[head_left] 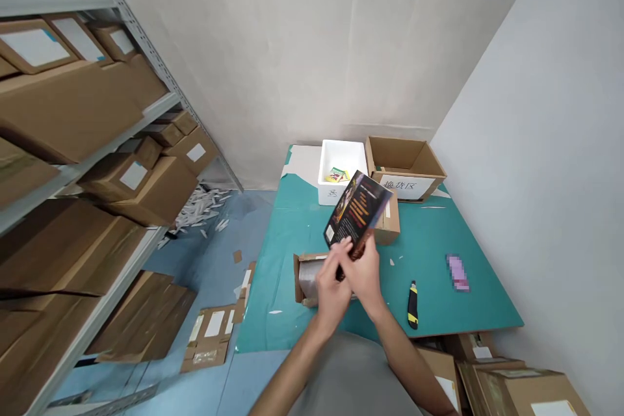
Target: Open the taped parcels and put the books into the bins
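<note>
- Dark book [358, 213] is held in the air above the teal surface [439, 240], tilted, back cover w/ orange text and a white sticker toward the camera.
- L hand [331, 286] and R hand [365, 273] meet at its lower end. Both grips are clamped on the book, fingers on the cover, thumbs prob. behind (not visible).
- Handling, as a guess: light, fairly stiff as a block but the cover can bend or crease. Glossy, so a bit slippery. Best held by the spine or across both long edges, not by one corner.
- Directly below the hands: an opened parcel [307, 276] w/ clear wrap inside, lying near the surface's left edge.
- Behind the book: a small carton [390, 226], a white foam box [341, 169] w/ sthg colourful in it, and a labelled open carton [407, 166] at the wall.
- R of the hands: a utility knife [413, 304] near the front edge and a pink item [458, 272], blurred.
- Open room: bare teal btwn the knife and the small carton, and on the far right.
- Tight on the L: a shelf rack [73, 169] full of cartons, flattened cardboard [209, 331] on the floor. More cartons [511, 383] sit by the front R corner.
</note>
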`<act>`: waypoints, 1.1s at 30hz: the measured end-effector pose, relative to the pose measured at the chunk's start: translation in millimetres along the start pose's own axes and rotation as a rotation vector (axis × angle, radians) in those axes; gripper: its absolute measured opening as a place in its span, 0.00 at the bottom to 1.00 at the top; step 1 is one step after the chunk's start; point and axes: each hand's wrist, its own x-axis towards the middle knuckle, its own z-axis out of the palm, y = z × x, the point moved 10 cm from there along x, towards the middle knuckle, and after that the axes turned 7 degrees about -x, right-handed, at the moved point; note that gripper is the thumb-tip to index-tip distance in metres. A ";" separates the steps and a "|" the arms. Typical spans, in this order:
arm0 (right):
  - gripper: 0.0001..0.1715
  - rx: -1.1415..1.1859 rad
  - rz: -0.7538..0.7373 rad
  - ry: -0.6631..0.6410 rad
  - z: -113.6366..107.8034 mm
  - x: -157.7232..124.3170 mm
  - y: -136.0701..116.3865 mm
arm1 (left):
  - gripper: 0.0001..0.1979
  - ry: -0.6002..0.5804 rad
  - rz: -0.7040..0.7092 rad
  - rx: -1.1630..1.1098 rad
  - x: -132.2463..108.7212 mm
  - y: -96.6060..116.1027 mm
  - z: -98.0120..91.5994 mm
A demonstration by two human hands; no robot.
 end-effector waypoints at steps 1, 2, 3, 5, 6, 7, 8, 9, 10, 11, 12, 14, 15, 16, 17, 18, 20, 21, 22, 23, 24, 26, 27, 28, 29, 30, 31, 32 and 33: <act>0.36 0.059 0.025 0.050 -8.4 3.3 2.6 | 0.19 -0.094 0.071 0.025 -2.7 8.9 10.9; 0.32 0.125 0.045 0.085 -17.2 7.4 5.3 | 0.21 -0.177 0.114 0.039 -3.2 14.2 18.4; 0.29 0.187 0.058 0.097 -25.0 12.0 7.3 | 0.22 -0.240 0.125 0.046 -0.8 15.5 21.4; 0.28 0.274 0.071 0.061 -36.5 20.9 8.8 | 0.28 -0.254 0.056 0.046 14.2 6.8 10.4; 0.28 0.304 0.078 0.035 -41.3 24.1 9.2 | 0.32 -0.202 -0.019 0.037 24.9 -2.6 -3.1; 0.28 0.328 0.087 0.007 -45.2 26.2 9.7 | 0.38 -0.123 -0.119 0.017 35.0 -14.9 -19.8; 0.29 0.353 0.100 -0.020 -48.0 27.1 10.7 | 0.44 -0.055 -0.238 -0.027 42.3 -29.1 -35.0; 0.29 0.380 0.118 -0.046 -49.8 27.1 12.3 | 0.48 -0.028 -0.365 -0.105 46.0 -43.5 -44.2; 0.29 0.410 0.138 -0.068 -50.6 26.4 14.6 | 0.51 -0.039 -0.489 -0.207 46.4 -56.0 -46.8; 0.29 0.437 0.158 -0.090 -50.2 25.2 17.1 | 0.52 -0.085 -0.593 -0.321 44.4 -64.5 -43.2; 0.30 0.458 0.175 -0.109 -49.1 23.8 19.9 | 0.51 -0.147 -0.670 -0.429 40.8 -68.5 -36.4; 0.31 0.475 0.206 -0.137 -45.6 20.9 26.8 | 0.46 -0.231 -0.744 -0.553 33.1 -69.9 -24.4; 0.32 0.473 0.219 -0.150 -43.3 19.7 30.7 | 0.44 -0.229 -0.754 -0.565 30.1 -70.8 -21.8; 0.33 0.465 0.231 -0.160 -41.4 18.7 35.0 | 0.41 -0.210 -0.754 -0.554 27.6 -72.4 -20.7; 0.34 0.453 0.239 -0.165 -40.0 18.2 39.2 | 0.39 -0.184 -0.750 -0.534 25.6 -74.2 -20.3; 0.35 0.436 0.240 -0.164 -39.4 18.4 43.3 | 0.38 -0.159 -0.738 -0.510 24.4 -75.6 -20.1; 0.35 0.377 0.213 -0.153 -40.3 21.3 49.1 | 0.37 -0.118 -0.666 -0.447 26.5 -73.9 -21.3; 0.36 0.335 0.187 -0.141 -41.5 23.6 50.9 | 0.35 -0.105 -0.606 -0.404 29.4 -70.4 -22.5; 0.38 0.289 0.160 -0.120 -43.1 26.2 52.4 | 0.34 -0.093 -0.538 -0.352 32.7 -65.5 -23.9; 0.41 0.242 0.139 -0.089 -44.9 28.3 54.0 | 0.32 -0.080 -0.470 -0.292 35.6 -59.9 -25.2; 0.45 0.202 0.126 -0.053 -46.0 29.6 55.5 | 0.30 -0.064 -0.410 -0.230 37.4 -54.5 -26.1; 0.54 0.167 0.128 -0.020 -41.1 27.7 58.1 | 0.26 -0.026 -0.341 -0.102 36.0 -47.4 -25.3; 0.57 0.175 0.133 -0.040 -33.4 24.7 58.1 | 0.26 -0.010 -0.330 -0.033 32.7 -45.9 -23.3; 0.59 0.195 0.134 -0.084 -22.8 20.4 56.4 | 0.25 0.004 -0.327 0.036 28.1 -45.1 -20.3; 0.58 0.220 0.126 -0.135 -11.7 15.6 52.9 | 0.25 0.007 -0.321 0.097 22.6 -43.9 -15.6; 0.57 0.241 0.114 -0.172 -2.7 11.2 48.7 | 0.25 -0.006 -0.299 0.143 17.2 -41.4 -8.6; 0.54 0.251 0.106 -0.183 2.5 8.1 45.0 | 0.26 -0.038 -0.257 0.171 12.1 -37.0 0.4; 0.51 0.253 0.105 -0.165 3.2 7.2 42.7 | 0.26 -0.084 -0.198 0.181 7.5 -31.3 10.7; 0.46 0.251 0.114 -0.121 -0.6 8.6 42.2 | 0.28 -0.145 -0.133 0.175 3.5 -25.2 21.6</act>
